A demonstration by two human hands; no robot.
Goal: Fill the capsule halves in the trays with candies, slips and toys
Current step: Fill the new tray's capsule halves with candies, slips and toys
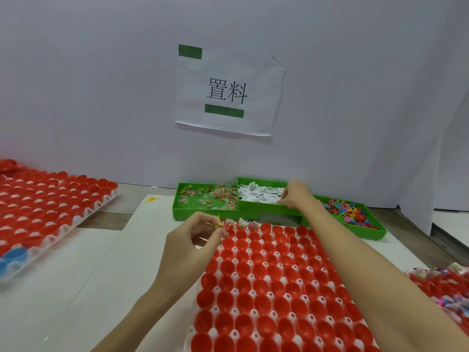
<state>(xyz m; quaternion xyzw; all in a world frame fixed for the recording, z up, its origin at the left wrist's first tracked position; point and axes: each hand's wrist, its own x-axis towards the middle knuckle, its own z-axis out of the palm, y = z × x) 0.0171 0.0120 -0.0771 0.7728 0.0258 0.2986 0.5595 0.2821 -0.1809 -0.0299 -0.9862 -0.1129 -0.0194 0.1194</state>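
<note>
From where I sit, the landmark is the clear plastic tray of red capsule halves (274, 283) lying in the middle of the white table (76, 275). My left hand (193, 240) hovers at the tray's far left corner, fingers curled, pinching a small wrapped candy (220, 224) between thumb and fingertips. A few wrapped candies (241, 223) already sit in the halves along the tray's far row, just right of that hand; the rest of the halves look bare.

Beyond the tray's far edge stand three green plastic bins. The left green bin of wrapped candies (205, 199) is straight behind the left hand. The middle green bin of white paper slips (261, 196) is raised a little above its neighbours, and my right hand (294, 195) reaches across the tray into its right end, fingers bent down among the slips; I cannot tell whether it has hold of one. The right green bin of small coloured plastic toys (350, 214) lies beyond the tray's far right corner.

Left of the tray, well apart, is another tray of red halves (48, 204). Behind everything, a white paper sign (228, 90) hangs on the wall.
</note>
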